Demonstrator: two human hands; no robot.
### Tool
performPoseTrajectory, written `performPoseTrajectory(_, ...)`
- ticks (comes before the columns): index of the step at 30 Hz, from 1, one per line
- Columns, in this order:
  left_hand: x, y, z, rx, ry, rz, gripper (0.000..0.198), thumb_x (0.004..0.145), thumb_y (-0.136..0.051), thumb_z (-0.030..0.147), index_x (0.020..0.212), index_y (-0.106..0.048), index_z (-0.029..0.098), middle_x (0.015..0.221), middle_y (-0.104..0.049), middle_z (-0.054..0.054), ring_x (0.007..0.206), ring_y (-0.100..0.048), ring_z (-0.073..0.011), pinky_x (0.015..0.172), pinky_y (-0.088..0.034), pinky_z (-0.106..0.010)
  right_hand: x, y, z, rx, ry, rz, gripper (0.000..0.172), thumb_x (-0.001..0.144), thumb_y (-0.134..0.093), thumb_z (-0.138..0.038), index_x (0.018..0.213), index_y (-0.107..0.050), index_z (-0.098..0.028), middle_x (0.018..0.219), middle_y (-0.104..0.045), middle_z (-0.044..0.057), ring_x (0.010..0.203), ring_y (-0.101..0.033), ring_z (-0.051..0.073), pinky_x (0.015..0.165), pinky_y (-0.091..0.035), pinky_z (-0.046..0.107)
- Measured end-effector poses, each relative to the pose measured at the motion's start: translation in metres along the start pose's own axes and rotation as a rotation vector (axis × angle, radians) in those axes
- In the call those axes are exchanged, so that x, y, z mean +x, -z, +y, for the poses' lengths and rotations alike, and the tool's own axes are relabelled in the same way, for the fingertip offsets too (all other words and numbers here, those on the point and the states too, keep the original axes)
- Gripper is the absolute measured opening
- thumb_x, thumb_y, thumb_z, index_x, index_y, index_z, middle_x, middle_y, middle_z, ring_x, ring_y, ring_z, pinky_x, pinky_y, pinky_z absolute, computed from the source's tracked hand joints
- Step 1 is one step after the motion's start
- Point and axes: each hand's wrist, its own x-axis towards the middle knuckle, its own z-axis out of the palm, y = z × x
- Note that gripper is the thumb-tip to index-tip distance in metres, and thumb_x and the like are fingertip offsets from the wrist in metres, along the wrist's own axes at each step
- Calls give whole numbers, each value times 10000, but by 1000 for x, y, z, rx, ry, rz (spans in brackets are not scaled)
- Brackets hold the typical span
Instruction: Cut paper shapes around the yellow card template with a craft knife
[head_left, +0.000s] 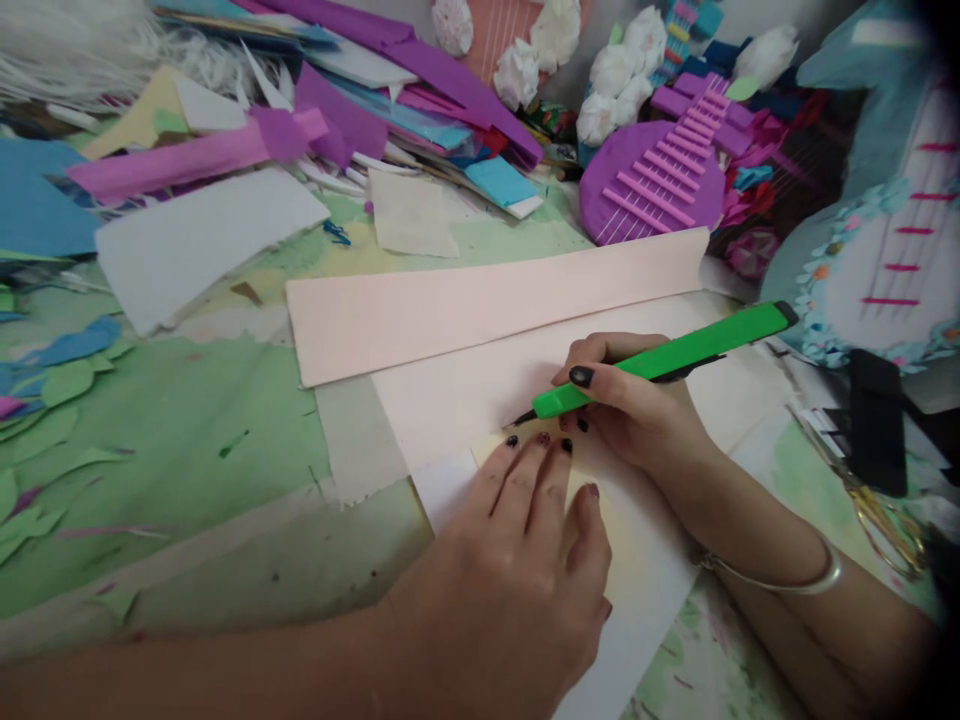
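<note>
My right hand [637, 410] grips a green utility knife [660, 358]. The tool slants down to the left, and its dark narrow tip is at a small pale yellow piece [491, 440] on a white sheet [645, 600]. My left hand [525, 540] lies flat with fingers stretched over the yellow piece, fingertips just below the knife tip. Much of that piece is hidden under my hands. Beyond them, a long pale pink strip [487, 305] lies across the top of the white paper.
Purple and blue scraps [345, 120] pile up at the back left. A purple paper guitar [652, 180] and a blue-grey one [885, 240] stand at the back right. A black phone-like object [877, 420] and gold-handled scissors [885, 520] lie right. Green leaf cutouts [67, 390] are left.
</note>
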Motion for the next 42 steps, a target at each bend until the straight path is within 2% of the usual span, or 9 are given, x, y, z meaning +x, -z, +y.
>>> performPoseTrajectory(23,0,1,0,5,0,-6,433,926,-508,382,1193,-620,60,1276,-601,-252,1217,-569,-359,1003,-477,-481,4,4,-1,40,0,34,228,695,-738,-260,523,-596,-208,504,-600,-7,411,-522,119,373,-381,254)
performPoseTrajectory(31,-1,0,1,10,6,1,451,921,-513,392,1202,-609,53,1276,-605,-248,1219,-567,-360,1001,-474,-486,3,5,1,40,12,33,235,715,-736,-272,539,-599,-197,515,-603,-1,469,-578,140,371,-377,235)
performPoseTrajectory(36,-1,0,1,4,6,-13,435,928,-501,378,1201,-611,57,1285,-599,-247,1221,-567,-355,1011,-467,-483,4,6,-1,26,21,40,232,687,-739,-273,519,-593,-209,493,-597,-8,408,-529,124,375,-381,254)
performPoseTrajectory(42,-2,0,1,4,-1,-10,446,931,-501,391,1209,-607,59,1295,-592,-246,1234,-554,-362,1014,-464,-492,4,9,0,7,44,11,237,702,-737,-303,529,-599,-219,522,-611,4,440,-536,130,383,-387,261)
